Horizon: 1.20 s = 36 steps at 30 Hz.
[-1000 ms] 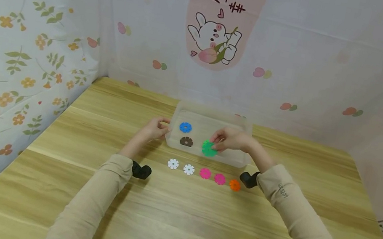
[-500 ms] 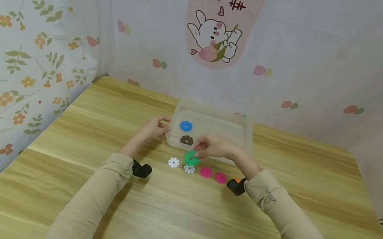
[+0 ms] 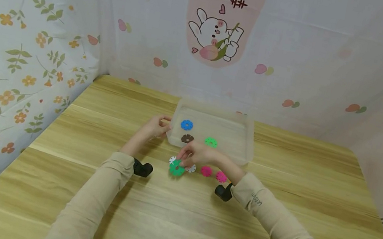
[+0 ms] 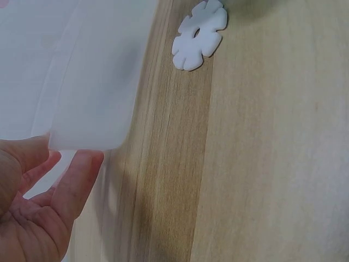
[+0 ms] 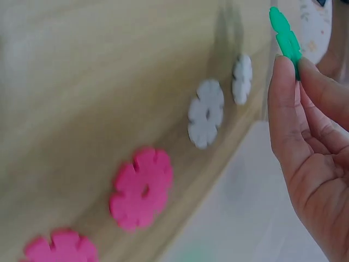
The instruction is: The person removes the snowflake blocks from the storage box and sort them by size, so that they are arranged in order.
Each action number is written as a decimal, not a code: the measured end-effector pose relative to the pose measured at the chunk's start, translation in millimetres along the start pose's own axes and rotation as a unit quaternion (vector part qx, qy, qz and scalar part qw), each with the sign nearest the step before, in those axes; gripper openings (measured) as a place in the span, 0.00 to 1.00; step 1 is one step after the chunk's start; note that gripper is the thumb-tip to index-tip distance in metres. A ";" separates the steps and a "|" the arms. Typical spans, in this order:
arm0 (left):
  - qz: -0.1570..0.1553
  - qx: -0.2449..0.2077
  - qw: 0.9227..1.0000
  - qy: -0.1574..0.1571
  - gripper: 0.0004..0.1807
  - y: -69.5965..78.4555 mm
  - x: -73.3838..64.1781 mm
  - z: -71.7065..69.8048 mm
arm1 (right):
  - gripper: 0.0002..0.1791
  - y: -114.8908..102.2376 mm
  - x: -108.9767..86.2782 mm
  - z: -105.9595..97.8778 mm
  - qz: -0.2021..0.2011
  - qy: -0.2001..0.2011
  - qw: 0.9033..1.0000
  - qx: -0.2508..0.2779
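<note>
Green plastic component: a notched green disc (image 3: pixel 172 169), pinched between the thumb and forefinger of the right hand (image 3: pixel 197 154). Position: above the table (image 3: pixel 159 216), at the left end of a row of discs. Seen from above, it covers part of the left white disc (image 3: pixel 172 159); seen from the right wrist, it stands nearly edge-on.

Row, continuing rightward: a second white disc (image 3: pixel 192 168), partly behind the right hand, then a pink disc (image 3: pixel 204 170) and another pink disc (image 3: pixel 219 176). All lie flat, spaced apart.

Container: a translucent box (image 3: pixel 229 134), located beyond the row. Contents: a blue disc (image 3: pixel 182 125), a brown disc (image 3: pixel 183 138) and a light green disc (image 3: pixel 207 141) along its near side.

Left hand (image 3: pixel 155 127): at the left end of the box, thumb and fingertips set apart and touching it. Whether they grip the wall or merely rest against it, I cannot tell.
</note>
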<state>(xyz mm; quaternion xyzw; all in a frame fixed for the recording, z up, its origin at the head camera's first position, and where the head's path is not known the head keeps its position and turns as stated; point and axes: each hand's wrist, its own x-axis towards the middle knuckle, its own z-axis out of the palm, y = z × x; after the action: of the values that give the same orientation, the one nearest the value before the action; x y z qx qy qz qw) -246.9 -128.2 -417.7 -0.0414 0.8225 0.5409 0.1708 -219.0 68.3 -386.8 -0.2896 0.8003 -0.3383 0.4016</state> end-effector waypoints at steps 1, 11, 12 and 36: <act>0.001 0.001 1.000 0.000 0.23 0.3 0.0 0.1 | 0.11 -0.4 1.0 2.5 0.004 -0.003 1.000 -0.001; -0.001 0.000 1.000 -0.004 0.23 2.4 -2.1 1.2 | 0.07 3.7 6.3 23.6 0.008 -0.011 0.999 -0.030; 0.000 0.002 1.000 -0.004 0.23 2.3 -2.2 1.1 | 0.07 3.6 6.2 24.6 0.005 -0.010 0.999 -0.038; -0.009 0.010 1.000 0.000 0.23 1.4 -2.4 0.7 | 0.07 3.1 -9.2 18.2 -0.018 0.019 0.997 -0.078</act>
<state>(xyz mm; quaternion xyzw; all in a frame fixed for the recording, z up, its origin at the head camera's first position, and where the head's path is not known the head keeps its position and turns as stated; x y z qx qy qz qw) -244.9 -127.2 -415.9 -0.0473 0.8276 0.5308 0.1764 -199.6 71.3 -393.3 -0.3282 0.8263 -0.2876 0.3561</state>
